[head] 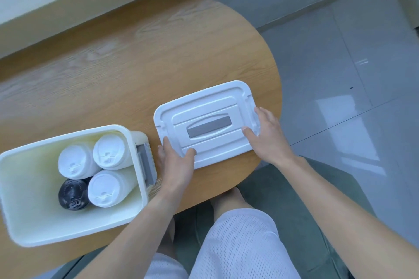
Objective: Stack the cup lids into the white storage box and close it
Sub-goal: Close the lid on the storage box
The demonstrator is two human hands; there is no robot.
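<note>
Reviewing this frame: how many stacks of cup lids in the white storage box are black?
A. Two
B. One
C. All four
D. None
B. The white storage box holds four stacks: three white stacks and a single black stack at its near side, while both hands hold the box lid on the table beside it.

both bare forearms reach forward. the left hand (175,161) grips the box lid (205,120) at its near-left corner, thumb on top; the right hand (265,133) grips its right end.
</note>
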